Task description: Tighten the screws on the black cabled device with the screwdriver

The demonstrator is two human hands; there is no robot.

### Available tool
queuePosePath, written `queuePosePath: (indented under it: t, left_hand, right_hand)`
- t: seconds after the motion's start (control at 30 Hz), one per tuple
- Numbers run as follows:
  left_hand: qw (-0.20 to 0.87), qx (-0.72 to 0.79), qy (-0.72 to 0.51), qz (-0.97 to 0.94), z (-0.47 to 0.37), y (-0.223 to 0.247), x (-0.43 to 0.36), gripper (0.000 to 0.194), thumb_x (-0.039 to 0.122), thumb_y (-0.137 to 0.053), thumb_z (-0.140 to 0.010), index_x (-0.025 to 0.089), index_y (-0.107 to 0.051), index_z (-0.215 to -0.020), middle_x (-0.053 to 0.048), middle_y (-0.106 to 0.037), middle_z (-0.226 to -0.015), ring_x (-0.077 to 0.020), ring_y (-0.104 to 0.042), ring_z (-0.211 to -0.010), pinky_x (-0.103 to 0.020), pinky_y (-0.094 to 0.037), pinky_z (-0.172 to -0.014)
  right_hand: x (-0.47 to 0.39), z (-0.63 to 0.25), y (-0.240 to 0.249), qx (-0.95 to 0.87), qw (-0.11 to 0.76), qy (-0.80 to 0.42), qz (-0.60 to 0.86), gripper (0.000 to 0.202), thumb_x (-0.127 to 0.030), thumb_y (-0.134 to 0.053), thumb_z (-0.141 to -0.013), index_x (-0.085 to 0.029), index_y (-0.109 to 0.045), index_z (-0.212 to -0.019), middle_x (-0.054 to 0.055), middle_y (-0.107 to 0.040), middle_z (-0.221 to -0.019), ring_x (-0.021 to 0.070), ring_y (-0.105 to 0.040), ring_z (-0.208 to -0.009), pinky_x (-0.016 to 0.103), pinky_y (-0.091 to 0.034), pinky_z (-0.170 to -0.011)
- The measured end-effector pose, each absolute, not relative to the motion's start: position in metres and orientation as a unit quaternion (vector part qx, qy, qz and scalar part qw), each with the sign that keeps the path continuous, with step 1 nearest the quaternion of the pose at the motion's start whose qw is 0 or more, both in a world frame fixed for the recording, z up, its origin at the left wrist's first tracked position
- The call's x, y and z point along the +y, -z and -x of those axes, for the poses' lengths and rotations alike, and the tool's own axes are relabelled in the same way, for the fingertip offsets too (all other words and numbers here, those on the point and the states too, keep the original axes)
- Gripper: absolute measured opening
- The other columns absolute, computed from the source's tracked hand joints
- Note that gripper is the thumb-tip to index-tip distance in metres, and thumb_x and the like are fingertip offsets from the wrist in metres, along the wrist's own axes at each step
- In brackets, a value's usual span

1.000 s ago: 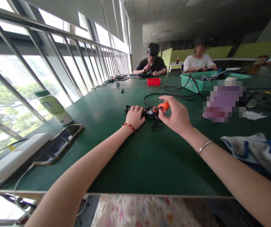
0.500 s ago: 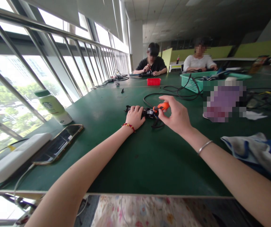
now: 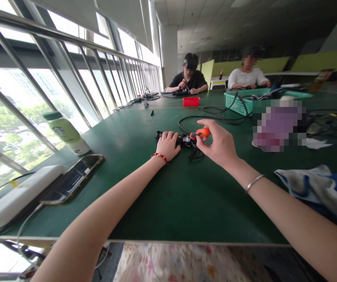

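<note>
A black device with small parts and wires lies on the green table, in front of me. My left hand is closed over its left part and holds it against the tabletop. In my right hand is a screwdriver with an orange and black handle, gripped between thumb and fingers. The screwdriver points left and its tip meets the right part of the device. A black cable curves behind the device.
A green bottle, phone and white power strip are on the left. Farther back are a red tray and a green basket. A cloth lies right. Two people sit across the table.
The screwdriver handle has turned slightly in my right hand, and those fingers have shifted a little. My left hand and the device have stayed in place.
</note>
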State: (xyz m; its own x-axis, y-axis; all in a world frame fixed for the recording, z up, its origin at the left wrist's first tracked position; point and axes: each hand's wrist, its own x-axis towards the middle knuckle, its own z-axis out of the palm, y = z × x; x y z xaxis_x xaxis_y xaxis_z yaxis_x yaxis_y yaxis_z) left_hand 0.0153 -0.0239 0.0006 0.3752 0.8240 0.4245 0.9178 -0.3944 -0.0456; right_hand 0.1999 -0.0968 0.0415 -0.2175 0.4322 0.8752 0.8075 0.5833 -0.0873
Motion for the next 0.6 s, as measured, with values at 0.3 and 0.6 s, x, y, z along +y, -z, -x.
queuePosePath:
  t: [0.3,0.6]
  left_hand:
    - [0.137,-0.537,0.164,0.816,-0.0159,-0.0026,-0.026,0.048,0.033,-0.049,-0.085,0.017,-0.047,-0.131,-0.01,-0.05,-0.131,-0.029,-0.038,-0.122,-0.041,-0.042,-0.1]
    - [0.137,-0.532,0.17,0.818,-0.0154,0.0002,-0.023,0.048,0.033,-0.049,-0.085,0.018,-0.047,-0.13,-0.01,-0.05,-0.131,-0.0288,-0.038,-0.121,-0.042,-0.041,-0.099]
  right_hand:
    - [-0.0965,-0.1988,-0.0416,-0.742,0.476,0.197,0.429,0.03,-0.027,-0.051,-0.081,-0.019,-0.056,-0.109,0.003,-0.067,-0.078,0.0174,-0.06,-0.062,0.029,-0.046,-0.063]
    - [-0.0951,-0.1995,-0.0396,-0.745,0.454,0.206,0.443,0.023,-0.034,-0.053,-0.082,-0.021,-0.058,-0.101,0.0,-0.063,-0.066,0.0185,-0.059,-0.061,0.027,-0.043,-0.058]
